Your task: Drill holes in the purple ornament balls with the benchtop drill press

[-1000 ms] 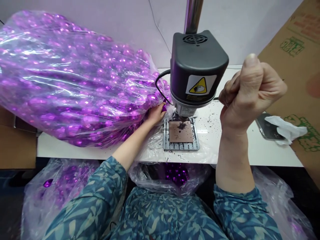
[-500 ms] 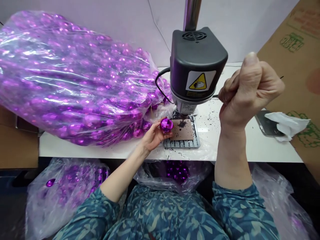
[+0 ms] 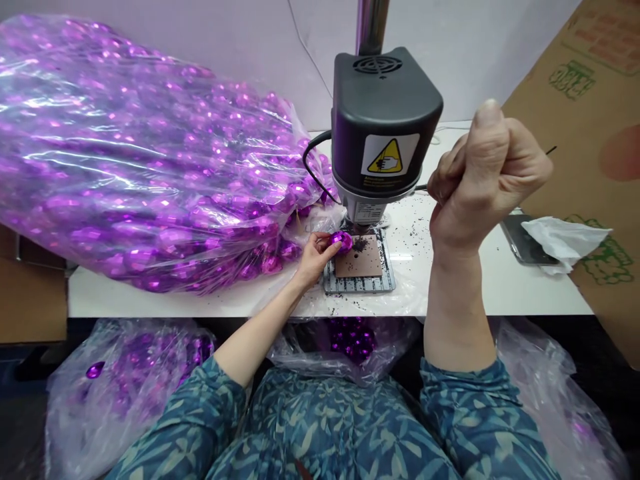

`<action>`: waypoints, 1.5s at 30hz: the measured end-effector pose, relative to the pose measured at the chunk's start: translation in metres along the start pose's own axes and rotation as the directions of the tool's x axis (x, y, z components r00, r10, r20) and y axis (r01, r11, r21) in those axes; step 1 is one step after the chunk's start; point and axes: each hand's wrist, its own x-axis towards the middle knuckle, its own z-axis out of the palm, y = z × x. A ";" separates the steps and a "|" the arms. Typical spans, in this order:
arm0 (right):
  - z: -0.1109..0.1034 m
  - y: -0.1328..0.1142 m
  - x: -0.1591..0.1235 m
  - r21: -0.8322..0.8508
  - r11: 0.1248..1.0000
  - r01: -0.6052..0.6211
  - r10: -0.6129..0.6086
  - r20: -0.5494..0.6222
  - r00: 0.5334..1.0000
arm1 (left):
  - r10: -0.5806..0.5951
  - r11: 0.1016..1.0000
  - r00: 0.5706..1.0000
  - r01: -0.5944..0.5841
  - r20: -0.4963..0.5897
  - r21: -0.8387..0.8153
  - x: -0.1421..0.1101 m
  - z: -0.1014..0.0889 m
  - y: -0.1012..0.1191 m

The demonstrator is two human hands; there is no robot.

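Observation:
Between the thumb and fingers of my left hand (image 3: 318, 255) is a shiny purple faceted bauble (image 3: 342, 243). It is over the left edge of a brown board (image 3: 361, 261) on the slotted metal base plate (image 3: 333, 285) of a bench drill press (image 3: 387, 100). The drill's tip is mostly hidden under the motor head. My right hand (image 3: 487, 177) is raised in a fist to the right of the machine, closed around its lever (image 3: 421, 188). Most of that lever is hidden by the fist; thin dark ends show on both sides.
A large clear bag of purple baubles (image 3: 150, 160) fills the left of the white table (image 3: 520, 293). Dark shavings lie around the base plate. At right are a phone (image 3: 525, 240), a crumpled tissue (image 3: 565, 240) and a cardboard box (image 3: 600, 133). Below the table edge hangs an open bag with baubles (image 3: 353, 340).
My left hand has come out of the big bag's mouth with a bauble and brought it right, over the board under the drill. My right fist stays on the lever.

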 end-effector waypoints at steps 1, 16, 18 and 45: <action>0.000 -0.001 0.000 0.011 1.000 0.001 -0.001 0.002 1.000 | -0.002 1.000 1.000 0.002 0.009 0.002 0.001 0.001 0.000; -0.003 -0.009 -0.004 -0.015 1.000 -0.003 0.004 0.061 0.998 | 0.140 0.973 0.975 -0.168 0.175 0.157 0.006 0.013 -0.015; -0.002 -0.010 -0.004 -0.004 1.000 0.000 0.000 0.054 0.999 | 0.169 0.963 0.965 -0.205 0.200 0.176 0.005 0.014 -0.017; -0.015 -0.004 -0.043 0.075 0.986 0.150 -0.144 -0.085 0.986 | 0.344 0.854 0.884 -0.435 0.317 0.286 -0.002 0.012 -0.031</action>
